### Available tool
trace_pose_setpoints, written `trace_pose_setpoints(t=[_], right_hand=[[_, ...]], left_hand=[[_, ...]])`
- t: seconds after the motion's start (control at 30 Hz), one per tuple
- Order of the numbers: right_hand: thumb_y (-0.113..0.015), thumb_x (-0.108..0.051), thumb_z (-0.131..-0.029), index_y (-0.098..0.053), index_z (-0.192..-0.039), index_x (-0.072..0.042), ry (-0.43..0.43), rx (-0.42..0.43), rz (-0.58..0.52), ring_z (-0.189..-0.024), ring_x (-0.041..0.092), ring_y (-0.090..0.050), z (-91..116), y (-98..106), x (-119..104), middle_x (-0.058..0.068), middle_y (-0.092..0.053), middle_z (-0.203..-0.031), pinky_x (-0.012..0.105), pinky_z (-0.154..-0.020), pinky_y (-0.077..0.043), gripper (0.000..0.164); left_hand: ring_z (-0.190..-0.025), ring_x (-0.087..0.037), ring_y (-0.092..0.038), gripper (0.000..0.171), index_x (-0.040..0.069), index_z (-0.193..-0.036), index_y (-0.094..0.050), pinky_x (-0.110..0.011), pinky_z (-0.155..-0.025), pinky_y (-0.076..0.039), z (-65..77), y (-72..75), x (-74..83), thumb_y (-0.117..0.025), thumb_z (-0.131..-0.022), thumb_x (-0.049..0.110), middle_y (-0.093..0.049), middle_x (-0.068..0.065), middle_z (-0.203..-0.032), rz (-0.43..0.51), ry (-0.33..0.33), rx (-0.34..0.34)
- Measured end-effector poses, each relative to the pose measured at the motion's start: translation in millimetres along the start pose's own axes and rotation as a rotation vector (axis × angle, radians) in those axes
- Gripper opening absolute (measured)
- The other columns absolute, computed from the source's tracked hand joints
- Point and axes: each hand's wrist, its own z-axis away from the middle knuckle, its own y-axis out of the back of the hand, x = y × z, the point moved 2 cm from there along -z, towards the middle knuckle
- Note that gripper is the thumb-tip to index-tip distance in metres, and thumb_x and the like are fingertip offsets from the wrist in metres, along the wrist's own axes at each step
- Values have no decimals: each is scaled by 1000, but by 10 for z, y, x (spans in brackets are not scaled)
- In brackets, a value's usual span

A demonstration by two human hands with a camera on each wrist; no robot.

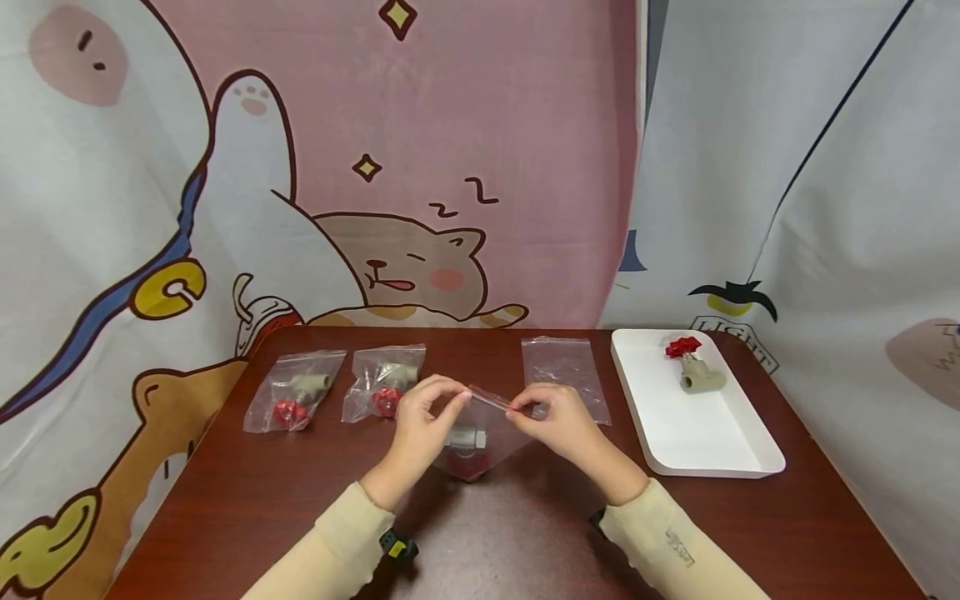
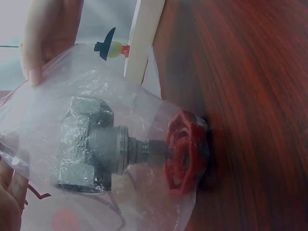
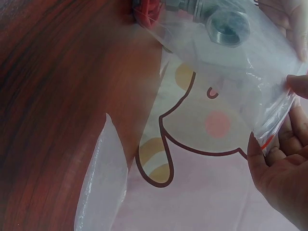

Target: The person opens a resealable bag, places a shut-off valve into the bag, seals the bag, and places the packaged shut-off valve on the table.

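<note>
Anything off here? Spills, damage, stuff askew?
Nothing stands out. The left hand and right hand pinch the top of a clear bag holding a valve; two bagged valves lie at left, a flat bag and a white tray with an unbagged valve at right. No visible spill or breakage.

Between my left hand [image 1: 423, 423] and my right hand [image 1: 561, 423] is a bag [image 1: 499, 452] with a valve [image 1: 467, 439] inside. Farther back on the table [image 1: 525, 542], to my left, one bagged valve [image 1: 298, 393] lies left of a second bagged valve [image 1: 393, 382]. Behind my right hand lies another bag [image 1: 572, 360]; right of it, a tray [image 1: 697, 446] holds a loose valve [image 1: 700, 377].
</note>
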Motion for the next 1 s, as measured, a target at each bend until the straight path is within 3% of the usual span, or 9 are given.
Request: trace_pose_setpoints(t=[0.17, 0.7, 0.87, 1.0], right_hand=[[-78, -13, -75, -72, -76, -15, 7, 5, 0, -66, 10, -60, 14, 14, -2, -9, -64, -71, 22, -62, -50, 7], [-78, -10, -74, -72, -76, -14, 23, 0, -5, -66, 4, -58, 48, 34, 49, -9, -64, -70, 21, -62, -50, 8], [-79, -10, -74, -72, -76, -14, 17, 2, 1, -65, 4, -58, 70, 50, 64, -9, -64, -70, 28, -61, -52, 9], [-79, -10, -74, -71, -76, -14, 18, 4, 9, -65, 4, -58, 83, 61, 78, -9, -64, -69, 25, -61, -51, 9]], left_hand=[[-74, -20, -60, 4, -1, -83, -70, -19, -59, -45, 3, -6, -4, -72, -80, -1, -67, -11, -79, 6, 4, -3], [-71, -19, -58, 5, 0, -83, -70, -24, -55, -46, 5, -5, 9, -72, -79, -2, -67, -11, -78, 14, 8, -6], [-72, -20, -59, 3, -1, -82, -70, -25, -56, -46, 2, -7, 12, -72, -80, 0, -67, -11, -78, 6, 1, -4], [-73, -21, -60, 4, -2, -82, -69, -29, -57, -46, 5, -6, 11, -72, -80, -1, -67, -11, -78, 2, -13, 0]])
